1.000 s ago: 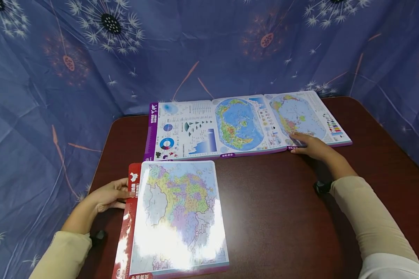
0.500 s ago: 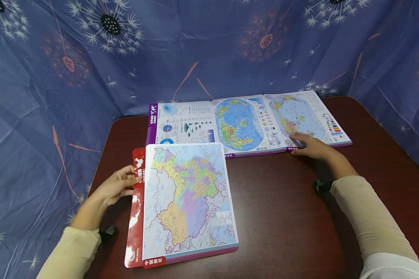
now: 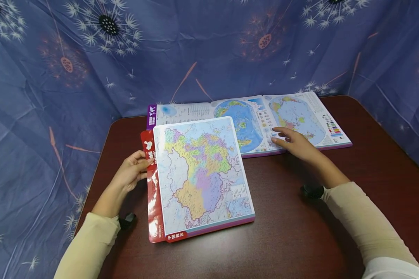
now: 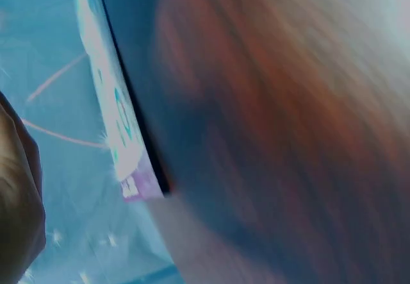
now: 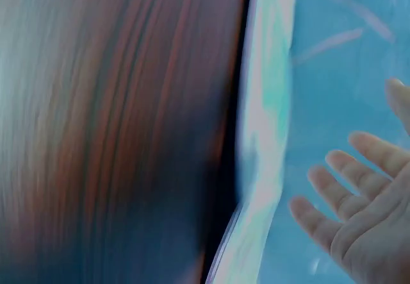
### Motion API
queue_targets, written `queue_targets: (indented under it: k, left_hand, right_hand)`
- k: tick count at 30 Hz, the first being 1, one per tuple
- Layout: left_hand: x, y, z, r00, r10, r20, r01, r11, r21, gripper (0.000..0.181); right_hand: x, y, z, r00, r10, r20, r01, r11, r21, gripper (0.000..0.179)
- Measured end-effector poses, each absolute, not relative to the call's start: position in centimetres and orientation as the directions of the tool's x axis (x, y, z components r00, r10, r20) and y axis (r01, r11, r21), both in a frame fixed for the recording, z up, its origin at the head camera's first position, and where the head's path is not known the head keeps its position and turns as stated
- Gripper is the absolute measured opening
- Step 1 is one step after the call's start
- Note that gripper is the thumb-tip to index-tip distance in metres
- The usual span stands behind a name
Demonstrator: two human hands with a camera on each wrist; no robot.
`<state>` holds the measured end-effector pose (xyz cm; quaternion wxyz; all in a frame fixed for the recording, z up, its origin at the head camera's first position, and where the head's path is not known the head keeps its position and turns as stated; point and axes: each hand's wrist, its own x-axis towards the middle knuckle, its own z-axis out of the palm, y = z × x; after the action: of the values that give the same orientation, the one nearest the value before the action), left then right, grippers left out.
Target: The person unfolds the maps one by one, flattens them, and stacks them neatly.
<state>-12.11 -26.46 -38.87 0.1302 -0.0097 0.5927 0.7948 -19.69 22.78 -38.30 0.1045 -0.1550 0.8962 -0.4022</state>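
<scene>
In the head view my left hand point(image 3: 132, 170) pinches the red left edge of a folded China map point(image 3: 202, 178), thumb on top. The map shows colored provinces and seems raised off the table, overlapping the world map behind it. That world map point(image 3: 296, 116) lies unfolded along the back of the table, its left part partly covered. My right hand point(image 3: 293, 143) hovers by its front edge with fingers spread and holds nothing. In the right wrist view the right hand point(image 5: 371, 213) shows straight, separated fingers. Only part of the left hand point(image 4: 19, 194) shows in the left wrist view.
A dark brown wooden table point(image 3: 283, 228) stretches beneath both maps. Behind it and along its sides hangs a blue curtain point(image 3: 195, 50) with a dandelion print. A black band point(image 3: 312, 191) sits on the right wrist, another point(image 3: 127, 221) on the left.
My left hand has carried the China map up and to the right, over part of the world map. My right hand has left the world map's front edge and moved left.
</scene>
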Motion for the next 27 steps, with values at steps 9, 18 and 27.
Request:
queue_targets:
  k: [9, 18, 27]
  left_hand:
    - [-13.5, -23.4, -38.4, -0.977, 0.154, -0.15, -0.192, -0.307, 0.932, 0.016]
    - [-14.1, -21.8, -38.2, -0.976, 0.153, -0.155, -0.193, -0.276, 0.942, 0.016]
    - [-14.2, -21.8, -38.3, -0.974, 0.151, -0.171, -0.206, -0.259, 0.943, 0.02]
  right_hand:
    - [-17.3, 17.5, -37.4, -0.905, -0.426, -0.028, -0.071, 0.215, -0.974, 0.047]
    - [-16.6, 15.8, -37.4, -0.951, -0.307, -0.045, -0.013, 0.185, -0.983, 0.025]
    - [-16.7, 16.2, -37.9, -0.956, -0.292, -0.04, -0.014, 0.182, -0.983, 0.018]
